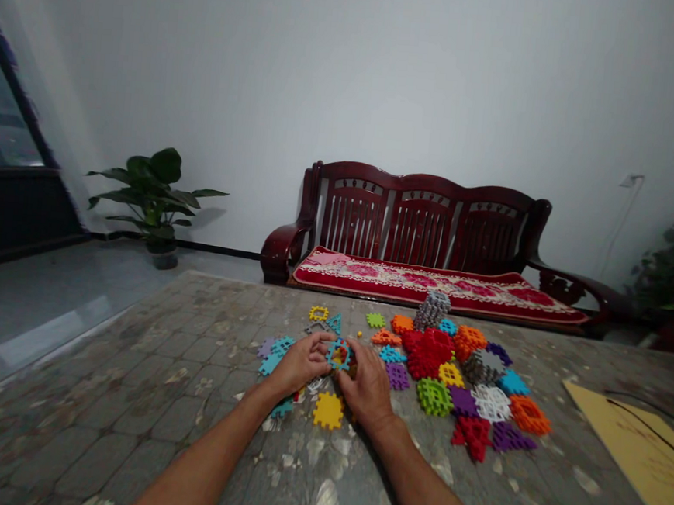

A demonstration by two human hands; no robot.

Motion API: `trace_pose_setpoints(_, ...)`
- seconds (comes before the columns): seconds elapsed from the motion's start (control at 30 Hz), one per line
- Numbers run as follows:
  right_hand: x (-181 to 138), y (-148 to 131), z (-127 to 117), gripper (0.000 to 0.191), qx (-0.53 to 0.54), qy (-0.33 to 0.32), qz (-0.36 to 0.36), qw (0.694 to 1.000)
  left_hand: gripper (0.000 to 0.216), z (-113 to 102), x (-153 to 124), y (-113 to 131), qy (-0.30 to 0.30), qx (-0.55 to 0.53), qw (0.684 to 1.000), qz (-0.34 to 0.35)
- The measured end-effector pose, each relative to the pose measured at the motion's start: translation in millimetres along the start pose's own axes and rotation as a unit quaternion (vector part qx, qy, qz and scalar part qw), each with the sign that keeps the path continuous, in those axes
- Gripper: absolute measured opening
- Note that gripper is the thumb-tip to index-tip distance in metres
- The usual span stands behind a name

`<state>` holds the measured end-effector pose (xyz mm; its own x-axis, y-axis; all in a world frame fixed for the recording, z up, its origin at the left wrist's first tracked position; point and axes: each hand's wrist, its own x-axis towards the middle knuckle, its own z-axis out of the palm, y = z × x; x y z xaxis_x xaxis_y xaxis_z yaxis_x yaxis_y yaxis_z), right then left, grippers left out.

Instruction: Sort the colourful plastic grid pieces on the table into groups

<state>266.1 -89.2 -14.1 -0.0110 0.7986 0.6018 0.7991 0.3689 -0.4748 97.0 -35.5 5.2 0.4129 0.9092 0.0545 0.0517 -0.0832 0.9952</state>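
Observation:
Between my two hands I hold a small blue toothed building-block frame, with bits of yellow and red showing inside it. My left hand pinches its left side, fingers bent. Round its right side my right hand is closed, the thumb below. Just under the hands a yellow square block piece lies flat on the cloth. Beside my left hand lie light-blue pieces, and a teal piece sits partly behind the wrist. A purple piece is right of my right hand.
Stacks of coloured pieces spread to the right, with a red pile and a tall grey stack. A yellow board with a black cord lies at the right. Beyond the patterned tablecloth stand a wooden bench and a potted plant.

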Motion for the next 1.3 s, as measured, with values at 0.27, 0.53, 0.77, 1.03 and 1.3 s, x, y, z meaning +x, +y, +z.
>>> trace_pose_setpoints(0.27, 0.7, 2.8, -1.4, 0.053, 0.018, -0.009, 0.032, 0.999, 0.052, -37.0, 4.7, 14.3, 0.176, 0.018, 0.983, 0.039)
trace_pose_setpoints(0.53, 3.9, 0.5, -7.7, 0.038, 0.034, -0.044, 0.024, 0.998, 0.043, -76.9, 7.2, -0.6, 0.343, 0.068, 0.937, 0.025)
trace_pose_setpoints(0.77, 2.6, 5.0, -4.0, 0.039, 0.038, -0.017, 0.047, 0.998, 0.039, -77.2, 7.6, -10.0, 0.294, 0.110, 0.949, 0.006)
trace_pose_setpoints(1.03, 2.9, 5.8, -5.5, 0.042, 0.029, -0.007, 0.053, 0.998, 0.034, -66.9, 8.0, -11.0, 0.253, 0.220, 0.941, 0.037)
trace_pose_setpoints(1.3, 2.3, 6.6, -3.9, 0.040, -0.026, -0.037, 0.039, 0.998, 0.035, -62.9, 2.7, -12.2, 0.219, 0.345, 0.911, 0.060)
